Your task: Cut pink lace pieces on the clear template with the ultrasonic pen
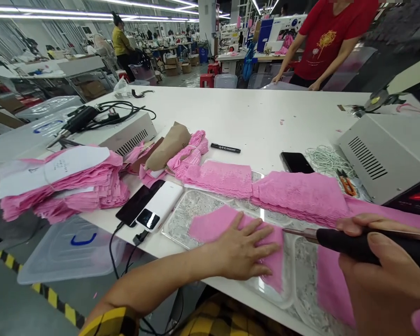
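My left hand (243,249) lies flat with spread fingers on a pink lace piece (210,224) that rests on a glass plate (182,219) at the table's near edge. My right hand (381,275) is wrapped round the black handle of a hot cutting tool (336,240). Its metal tip points left and ends just beside my left fingers, over the lace. A long strip of pink lace (294,193) runs across the table behind both hands.
A stack of pink fabric pieces (63,186) lies at left, with a white power bank (161,205) and a phone (138,203) beside it. Further back are a marker (226,148), another phone (297,162), orange snips (346,183) and grey boxes (388,154). A person in red (322,42) leans on the far edge.
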{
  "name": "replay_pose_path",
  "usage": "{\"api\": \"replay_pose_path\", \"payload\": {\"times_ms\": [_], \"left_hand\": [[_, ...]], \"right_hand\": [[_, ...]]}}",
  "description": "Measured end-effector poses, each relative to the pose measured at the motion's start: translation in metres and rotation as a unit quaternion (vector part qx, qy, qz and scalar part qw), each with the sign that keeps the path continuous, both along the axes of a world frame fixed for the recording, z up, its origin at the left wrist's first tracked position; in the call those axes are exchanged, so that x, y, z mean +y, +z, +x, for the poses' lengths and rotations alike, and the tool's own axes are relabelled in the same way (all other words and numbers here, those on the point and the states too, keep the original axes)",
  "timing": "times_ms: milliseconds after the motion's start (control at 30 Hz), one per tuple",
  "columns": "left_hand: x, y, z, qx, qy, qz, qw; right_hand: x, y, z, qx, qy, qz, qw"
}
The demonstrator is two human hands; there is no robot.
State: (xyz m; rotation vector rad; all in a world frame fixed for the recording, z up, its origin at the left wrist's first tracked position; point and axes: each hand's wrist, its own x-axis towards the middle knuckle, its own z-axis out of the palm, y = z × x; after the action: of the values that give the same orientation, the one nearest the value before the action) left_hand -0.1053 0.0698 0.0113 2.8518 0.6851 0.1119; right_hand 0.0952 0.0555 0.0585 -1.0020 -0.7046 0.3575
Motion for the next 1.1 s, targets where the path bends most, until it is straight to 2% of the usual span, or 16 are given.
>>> {"api": "replay_pose_path", "payload": {"times_ms": [133, 233, 433, 567, 667, 733, 900, 1100], "left_hand": [[0.002, -0.006, 0.0, -0.007, 0.001, -0.011, 1.0], [0.003, -0.009, 0.001, -0.021, -0.002, -0.009, 1.0], [-0.001, 0.001, -0.011, -0.055, 0.004, 0.028, 0.998], [-0.006, 0.001, -0.042, -0.085, 0.079, 0.069, 0.991], [-0.01, -0.008, -0.068, -0.1, 0.149, 0.092, 0.979], [-0.013, -0.015, -0.079, -0.102, 0.175, 0.095, 0.975], [-0.017, -0.024, -0.084, -0.096, 0.19, 0.077, 0.974], [-0.015, -0.025, -0.081, -0.1, 0.202, 0.077, 0.971]], "right_hand": [[0.005, 0.001, 0.001, 0.02, -0.006, 0.034, 0.999], [0.006, 0.006, 0.001, 0.019, -0.009, 0.035, 0.999], [0.007, 0.013, -0.015, 0.028, 0.025, 0.034, 0.999], [0.014, 0.011, -0.035, 0.011, 0.069, 0.03, 0.997], [0.021, 0.008, -0.052, 0.01, 0.113, 0.028, 0.993], [0.026, 0.005, -0.063, 0.012, 0.138, 0.021, 0.99], [0.039, -0.003, -0.085, 0.016, 0.184, 0.018, 0.983], [0.05, -0.013, -0.095, -0.016, 0.193, 0.025, 0.981]]}}
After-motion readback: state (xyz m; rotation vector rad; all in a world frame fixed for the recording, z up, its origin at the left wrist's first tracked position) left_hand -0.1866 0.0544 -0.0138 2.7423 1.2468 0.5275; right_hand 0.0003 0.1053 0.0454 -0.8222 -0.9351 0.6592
